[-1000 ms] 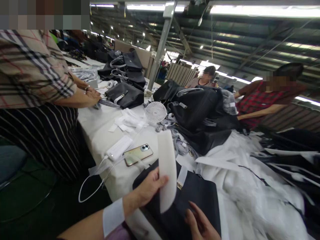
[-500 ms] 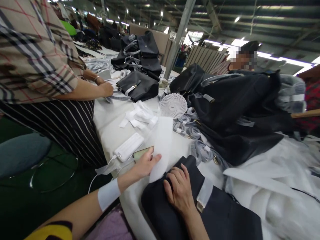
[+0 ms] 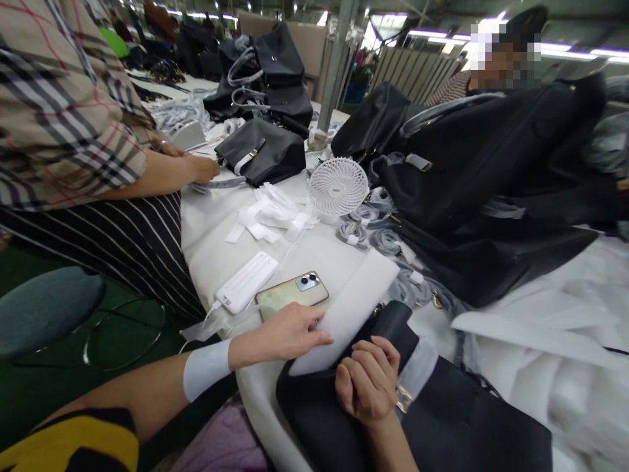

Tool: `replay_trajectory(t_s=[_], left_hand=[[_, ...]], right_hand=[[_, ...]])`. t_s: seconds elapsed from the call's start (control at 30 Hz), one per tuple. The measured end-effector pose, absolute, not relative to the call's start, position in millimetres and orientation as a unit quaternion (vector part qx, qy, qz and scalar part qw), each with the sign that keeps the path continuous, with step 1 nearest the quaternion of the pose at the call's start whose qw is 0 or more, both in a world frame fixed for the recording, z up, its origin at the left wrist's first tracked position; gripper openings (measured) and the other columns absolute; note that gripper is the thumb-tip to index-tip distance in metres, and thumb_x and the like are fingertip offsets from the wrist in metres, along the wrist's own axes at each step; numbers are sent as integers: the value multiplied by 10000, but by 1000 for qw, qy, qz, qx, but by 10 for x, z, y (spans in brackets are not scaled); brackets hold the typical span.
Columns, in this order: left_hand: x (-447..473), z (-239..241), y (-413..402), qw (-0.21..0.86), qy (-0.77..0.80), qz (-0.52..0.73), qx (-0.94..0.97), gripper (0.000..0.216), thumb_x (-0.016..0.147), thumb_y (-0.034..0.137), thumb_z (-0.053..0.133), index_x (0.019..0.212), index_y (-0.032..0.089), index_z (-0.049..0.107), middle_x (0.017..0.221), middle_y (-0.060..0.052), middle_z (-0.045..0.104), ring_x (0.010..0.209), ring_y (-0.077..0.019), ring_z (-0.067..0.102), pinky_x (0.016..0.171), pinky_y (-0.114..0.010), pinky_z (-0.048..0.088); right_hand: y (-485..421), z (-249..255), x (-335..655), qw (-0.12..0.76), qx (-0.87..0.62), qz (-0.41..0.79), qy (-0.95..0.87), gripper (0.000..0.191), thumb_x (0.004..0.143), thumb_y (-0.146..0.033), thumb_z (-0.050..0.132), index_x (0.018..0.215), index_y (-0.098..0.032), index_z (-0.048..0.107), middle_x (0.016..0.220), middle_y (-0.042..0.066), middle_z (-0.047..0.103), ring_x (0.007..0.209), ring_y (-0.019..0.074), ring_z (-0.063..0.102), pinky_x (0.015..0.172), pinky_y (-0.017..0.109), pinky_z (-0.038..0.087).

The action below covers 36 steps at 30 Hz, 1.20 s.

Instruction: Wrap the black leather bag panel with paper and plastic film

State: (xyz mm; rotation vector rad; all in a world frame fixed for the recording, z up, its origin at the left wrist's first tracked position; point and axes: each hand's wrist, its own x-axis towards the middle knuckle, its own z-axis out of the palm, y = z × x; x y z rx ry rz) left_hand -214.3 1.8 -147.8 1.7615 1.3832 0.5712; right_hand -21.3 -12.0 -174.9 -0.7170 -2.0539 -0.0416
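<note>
Left hand point(image 3: 293, 330) pinches white flat foam strip point(image 3: 361, 295); right hand point(image 3: 369, 380), fingers curled, grip indeterminable, touches black leather-look bag point(image 3: 462, 419); round white fan point(image 3: 338, 187), twelve o'clock, hub marking illegible.

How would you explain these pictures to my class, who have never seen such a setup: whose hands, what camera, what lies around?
There is no machine: these are a person's two bare hands. Every picture comes from one camera worn on that person's head, looking forward and down. The left hand touches the edge of a thin, flexible white sheet; its grip is partly hidden. The right hand, fingers curled, is at a black, smooth bag with a metal clasp. On the white-covered table lie a shiny pale-green phone and a white rectangular device; farther back stands a round white fan.
</note>
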Motion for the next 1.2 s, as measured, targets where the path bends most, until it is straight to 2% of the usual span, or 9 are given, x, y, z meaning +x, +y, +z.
replay_trajectory(t_s=[0.1,0.2,0.37,0.5,0.6,0.7,0.8,0.97,1.2], left_hand=[[-2103,-1384,30,367,555,149,731,351,830,443,591,616,179,505,545,43,465,560,-122,476,517,-246,265],[-2036,-1338,17,315,543,71,775,383,884,467,498,662,168,588,592,-22,580,618,-178,573,542,-263,326],[-1928,-1359,60,281,477,-19,833,268,842,300,491,766,127,681,696,-141,676,647,-285,640,559,-330,433],[-1863,-1399,174,336,455,-31,824,125,700,139,553,620,131,649,574,-101,626,516,-225,576,478,-288,410],[-1862,-1381,195,364,464,-5,807,164,675,75,519,558,151,604,457,-37,535,454,-167,512,455,-250,396],[-1955,-1295,165,400,470,22,787,221,732,105,472,564,172,599,406,1,476,425,-145,496,439,-227,394],[-2086,-1186,187,475,452,18,755,193,763,169,485,631,177,627,389,30,460,408,-134,513,429,-202,395],[-2022,-1223,467,581,517,161,608,329,885,326,426,1121,146,568,530,37,557,414,-124,546,417,-188,406],[-1702,-1683,865,656,514,158,529,374,844,521,537,747,159,535,447,56,477,350,-74,405,404,-182,333]], right_hand=[[-131,-1732,-210,464,-299,-23,-834,135,831,-134,515,716,-199,543,634,-18,539,712,149,562,860,403,386],[-140,-1738,-213,463,-301,-29,-833,142,832,-140,517,703,-196,539,621,-21,532,695,143,559,857,394,387],[-135,-1769,-218,469,-306,-25,-828,130,829,-149,531,711,-199,547,624,-23,546,710,143,575,878,391,377],[-46,-1770,-234,433,-355,2,-829,107,864,-183,504,779,-207,564,911,32,691,1008,219,606,1030,461,271],[42,-1776,-247,369,-397,43,-839,115,898,-219,445,914,-202,558,1058,64,684,1124,242,568,1101,503,173],[82,-1785,-249,335,-401,60,-851,205,912,-218,406,1071,-188,531,1033,60,682,1110,229,574,1114,503,150],[73,-1781,-246,323,-403,63,-854,198,917,-212,401,1047,-213,550,1051,44,681,1122,224,565,1122,502,128],[60,-1755,-258,336,-409,44,-847,147,894,-214,461,1003,-217,560,1021,38,686,1088,219,577,1121,496,143],[60,-1725,-255,351,-405,47,-843,160,898,-227,470,1012,-228,582,1069,36,685,1104,221,565,1118,506,113]])
